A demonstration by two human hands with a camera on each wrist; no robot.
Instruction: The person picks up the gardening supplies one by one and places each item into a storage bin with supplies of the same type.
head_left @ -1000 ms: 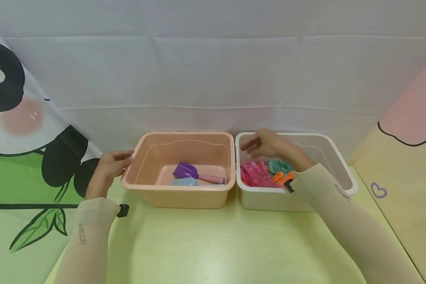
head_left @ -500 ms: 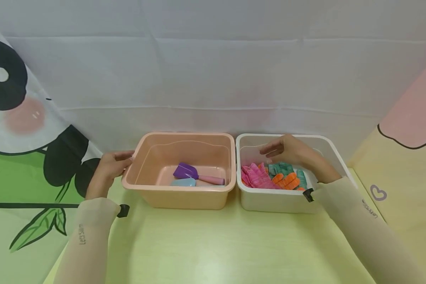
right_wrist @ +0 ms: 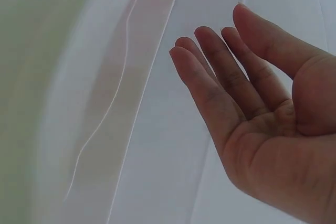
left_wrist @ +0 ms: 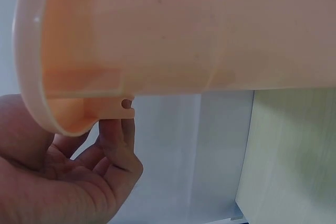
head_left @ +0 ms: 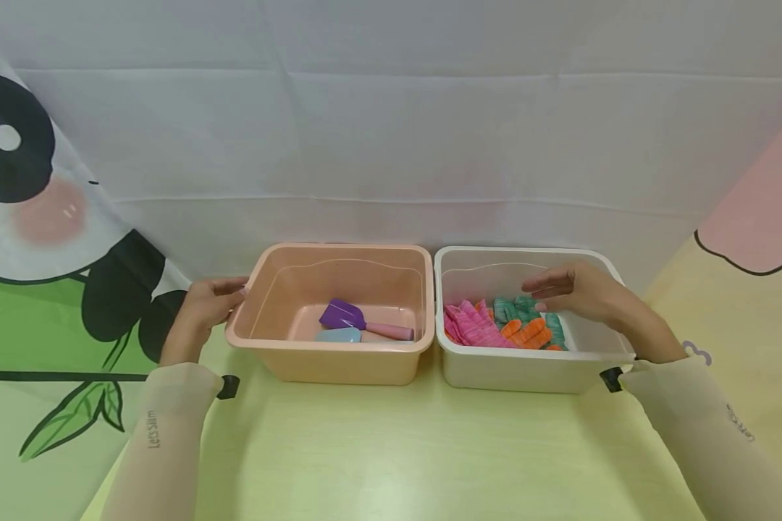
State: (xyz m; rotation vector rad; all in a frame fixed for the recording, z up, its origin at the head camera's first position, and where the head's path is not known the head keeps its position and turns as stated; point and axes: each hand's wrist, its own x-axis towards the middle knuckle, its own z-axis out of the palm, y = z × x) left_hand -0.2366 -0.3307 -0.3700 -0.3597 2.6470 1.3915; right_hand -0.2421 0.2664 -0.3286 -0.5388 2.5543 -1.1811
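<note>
My left hand (head_left: 206, 312) holds the left rim of a peach plastic basin (head_left: 345, 362); in the left wrist view its curled fingers (left_wrist: 118, 148) reach under the rim. A purple spatula (head_left: 342, 315) with a pink handle lies in the basin beside a light blue piece (head_left: 339, 335), whose kind is unclear. My right hand (head_left: 583, 291) hovers over the right part of a white plastic basin (head_left: 515, 370), holding nothing, its fingers (right_wrist: 228, 72) apart and slightly bent. Below and left of it lie pink gloves (head_left: 476, 325), orange gloves (head_left: 528, 333) and green gloves (head_left: 518, 310).
Both basins stand side by side at the back of a pale yellow-green table (head_left: 391, 449), close to a white cloth backdrop (head_left: 391, 145). A printed cartoon cloth (head_left: 45, 325) hangs on the left, and a yellow and pink one (head_left: 756, 318) on the right.
My right hand has moved rightward across the white basin, away from the pink gloves, uncovering the orange and green gloves. My left hand has stayed at the peach basin's rim.
</note>
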